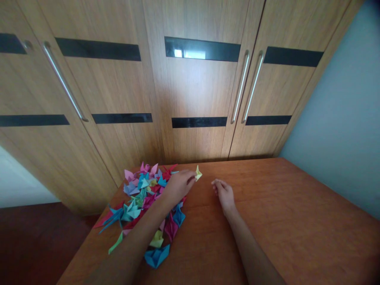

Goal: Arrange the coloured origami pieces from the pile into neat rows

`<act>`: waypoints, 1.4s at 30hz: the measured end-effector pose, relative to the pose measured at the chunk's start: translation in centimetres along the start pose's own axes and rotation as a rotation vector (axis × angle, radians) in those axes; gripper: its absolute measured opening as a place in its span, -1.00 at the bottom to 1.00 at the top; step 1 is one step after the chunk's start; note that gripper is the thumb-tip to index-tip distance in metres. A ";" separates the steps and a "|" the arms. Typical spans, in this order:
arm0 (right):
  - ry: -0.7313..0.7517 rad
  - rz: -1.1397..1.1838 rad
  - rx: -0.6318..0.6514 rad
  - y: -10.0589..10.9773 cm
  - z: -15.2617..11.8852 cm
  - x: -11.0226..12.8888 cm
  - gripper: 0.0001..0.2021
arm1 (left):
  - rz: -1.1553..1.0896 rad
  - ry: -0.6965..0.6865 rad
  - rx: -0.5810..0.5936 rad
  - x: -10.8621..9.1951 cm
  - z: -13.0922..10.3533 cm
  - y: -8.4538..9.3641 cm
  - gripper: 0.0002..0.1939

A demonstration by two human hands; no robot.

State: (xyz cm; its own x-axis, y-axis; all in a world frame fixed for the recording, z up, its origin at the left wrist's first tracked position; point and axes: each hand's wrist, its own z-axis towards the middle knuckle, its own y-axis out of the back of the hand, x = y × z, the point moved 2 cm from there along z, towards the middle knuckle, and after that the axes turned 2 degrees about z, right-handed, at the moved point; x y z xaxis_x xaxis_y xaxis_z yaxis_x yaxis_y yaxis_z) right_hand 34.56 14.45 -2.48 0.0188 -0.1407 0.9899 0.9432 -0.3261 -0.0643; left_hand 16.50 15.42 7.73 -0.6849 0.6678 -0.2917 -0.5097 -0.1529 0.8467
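From my head view, my left grip [181, 183] pinches a yellow folded paper [198, 173] at the fingertips, over the far part of the counter [273, 209], just beside the heap of coloured folded papers [130, 209] lying below my left arm. I judge it almost weightless, crisp along its creases and easy to crush, so I would take hold lightly where the layers look thickest, sparing the thin points. My right grip [225, 194] has its fingers curled, apart from the paper; I cannot tell how tightly they close. The counter is reddish-brown wood, smooth and slightly glossy. Behind it stand wooden cabinet doors [196, 91] with dark strips [202, 48] and 3 metal handles [240, 87]; a pale wall [341, 130] flanks the right.
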 end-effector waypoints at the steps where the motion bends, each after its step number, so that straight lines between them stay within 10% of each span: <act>1: 0.046 -0.093 -0.026 0.1 0.2 -0.2 -0.60 | 0.074 0.004 0.027 0.7 1.2 -0.6 -0.82; 8: 0.202 -0.588 0.103 -0.8 -0.2 -0.2 -0.67 | 0.242 0.105 0.153 4.8 6.8 -5.2 -0.79; 17: 0.201 -0.693 0.109 -1.0 -0.4 0.3 -0.67 | 0.294 0.192 0.242 6.8 8.4 -8.4 -0.77; 42: 0.206 -0.774 0.130 -1.2 -0.6 0.6 -0.70 | 0.428 0.332 0.281 5.8 6.7 -7.3 -0.71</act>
State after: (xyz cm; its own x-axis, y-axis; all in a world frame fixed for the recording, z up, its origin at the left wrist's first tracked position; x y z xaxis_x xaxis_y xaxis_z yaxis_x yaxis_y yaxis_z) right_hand 33.27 14.22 -1.90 -0.7044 -0.0934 0.7036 0.6950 -0.2920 0.6570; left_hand 19.77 25.28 2.81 -0.9474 0.3197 0.0158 -0.0271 -0.1294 0.9912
